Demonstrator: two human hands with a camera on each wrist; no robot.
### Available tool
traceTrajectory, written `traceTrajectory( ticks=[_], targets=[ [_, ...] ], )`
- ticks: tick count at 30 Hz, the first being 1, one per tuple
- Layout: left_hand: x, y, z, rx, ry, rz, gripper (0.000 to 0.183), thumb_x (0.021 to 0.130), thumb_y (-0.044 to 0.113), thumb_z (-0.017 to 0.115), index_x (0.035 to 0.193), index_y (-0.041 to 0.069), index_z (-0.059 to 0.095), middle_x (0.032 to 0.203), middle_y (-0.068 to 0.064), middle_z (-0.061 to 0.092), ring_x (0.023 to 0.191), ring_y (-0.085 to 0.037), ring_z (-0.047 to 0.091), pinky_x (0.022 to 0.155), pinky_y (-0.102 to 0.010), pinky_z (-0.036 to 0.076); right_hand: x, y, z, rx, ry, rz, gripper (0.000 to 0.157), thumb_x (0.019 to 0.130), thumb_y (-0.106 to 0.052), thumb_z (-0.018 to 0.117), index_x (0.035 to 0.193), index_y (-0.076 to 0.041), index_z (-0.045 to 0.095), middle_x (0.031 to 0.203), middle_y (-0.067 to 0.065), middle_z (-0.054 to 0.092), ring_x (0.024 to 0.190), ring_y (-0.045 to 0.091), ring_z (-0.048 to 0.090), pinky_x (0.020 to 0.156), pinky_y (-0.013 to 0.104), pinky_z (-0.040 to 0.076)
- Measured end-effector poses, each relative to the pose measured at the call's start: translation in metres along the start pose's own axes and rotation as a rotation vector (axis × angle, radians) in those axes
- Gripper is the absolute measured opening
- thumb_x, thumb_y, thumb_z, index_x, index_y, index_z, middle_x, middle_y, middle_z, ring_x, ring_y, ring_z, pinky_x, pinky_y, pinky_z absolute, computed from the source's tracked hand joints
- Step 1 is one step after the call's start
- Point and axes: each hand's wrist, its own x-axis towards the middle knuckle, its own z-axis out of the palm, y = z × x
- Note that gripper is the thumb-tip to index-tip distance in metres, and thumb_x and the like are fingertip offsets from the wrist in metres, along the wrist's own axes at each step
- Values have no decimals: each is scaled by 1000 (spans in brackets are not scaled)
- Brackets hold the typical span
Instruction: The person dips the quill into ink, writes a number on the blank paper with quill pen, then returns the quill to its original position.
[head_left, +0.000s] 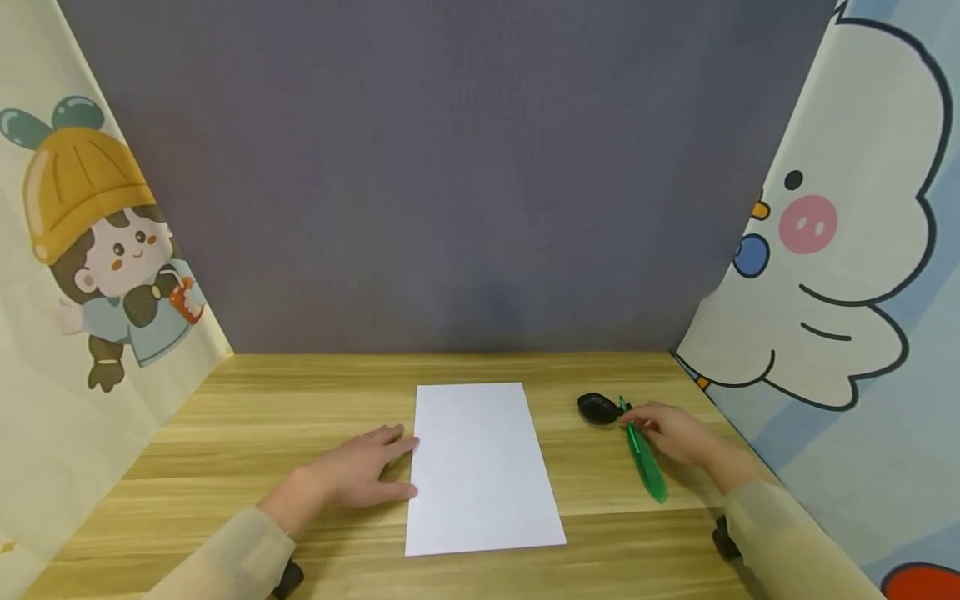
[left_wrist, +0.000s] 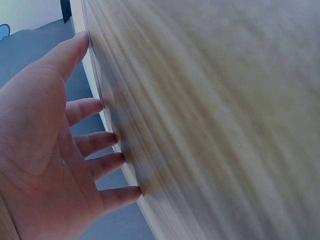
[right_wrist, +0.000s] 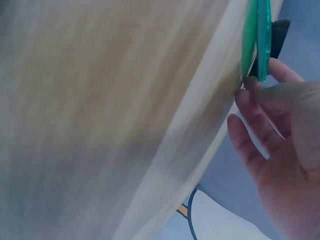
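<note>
A sheet of white paper [head_left: 480,475] lies on the wooden table in front of me. My left hand [head_left: 356,471] rests with fingers spread at its left edge, thumb and index fingertip touching it. In the left wrist view the fingers of that hand [left_wrist: 55,140] look extended. At the right, my right hand [head_left: 678,435] pinches a green leaf-shaped pen [head_left: 647,467] near its thin end. Thumb and fingertips of the right hand [right_wrist: 285,135] meet beside the green shaft [right_wrist: 263,45]. A black oval, spoon-like object [head_left: 598,408] lies just left of those fingertips; its narrow end is partly hidden.
The wooden table [head_left: 300,400] ends at a dark grey panel [head_left: 450,183] behind. Cartoon-printed walls stand at the left [head_left: 45,375] and right [head_left: 825,350], the right one close to my right forearm. Dark wrist-worn devices show under both sleeves.
</note>
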Motion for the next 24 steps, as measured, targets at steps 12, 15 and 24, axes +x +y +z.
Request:
traceTrajectory(
  ticks=[12,15,24],
  targets=[
    [1,0,2,-3,-1,-1,87,102,68,67,169,18,45,178,-23,33,164,-47,34,131,-68,32,0,1,3,-68,17,-41,37,105,9,57,129,-10,77,122,13,73,112,37,73,92,52,64],
    [1,0,2,0,4,1,87,102,68,67,169,18,46,177,-24,33,164,-47,34,131,-68,32,-2,0,1,-112,62,-92,34,102,10,62,125,-10,78,118,9,73,104,30,75,85,43,65],
    [2,-1,2,1,6,-4,87,101,69,67,169,18,46,178,-23,33,164,-46,34,132,-67,32,-5,-2,-5,-271,163,-192,27,96,4,78,117,-12,80,115,5,77,97,23,75,80,38,66]
  ],
)
